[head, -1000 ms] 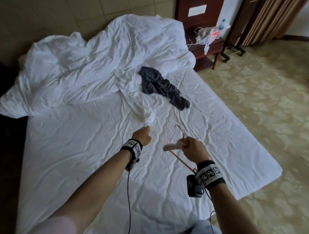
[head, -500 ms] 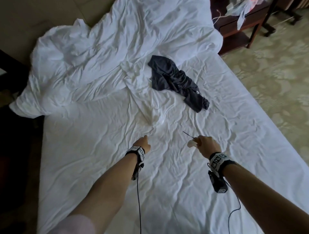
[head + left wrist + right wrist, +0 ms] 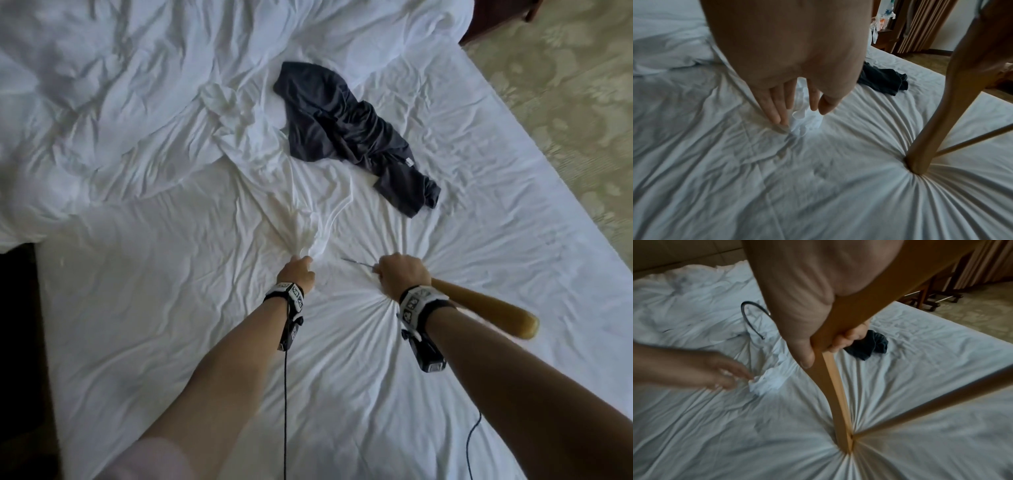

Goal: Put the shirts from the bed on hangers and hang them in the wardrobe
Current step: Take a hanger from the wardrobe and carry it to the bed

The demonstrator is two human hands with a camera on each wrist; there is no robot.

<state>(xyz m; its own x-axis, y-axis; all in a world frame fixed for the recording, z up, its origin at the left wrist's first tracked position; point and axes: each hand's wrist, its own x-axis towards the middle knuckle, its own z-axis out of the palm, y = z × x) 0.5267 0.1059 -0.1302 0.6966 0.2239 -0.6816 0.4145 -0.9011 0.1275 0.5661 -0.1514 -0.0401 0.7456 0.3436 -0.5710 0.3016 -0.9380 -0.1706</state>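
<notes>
White shirt (image 3: 317, 236), lying crumpled on the bed (image 3: 376, 394), risks being grabbed with the bedsheet (image 3: 171, 325), since the left hand (image 3: 297, 272) is reaching open-fingered while the right hand (image 3: 402, 274) is gripping the wooden hanger (image 3: 486, 310).

We are in a bedroom — likely a hotel room. A wide bed (image 3: 171, 342) with a wrinkled white sheet and a rumpled white duvet (image 3: 102, 85) fills the view. Beside it we see a dark wooden nightstand (image 3: 888, 39), pleated brown curtains (image 3: 925, 24) and patterned beige carpet (image 3: 565, 85) — plain, uniform furnishings.
</notes>
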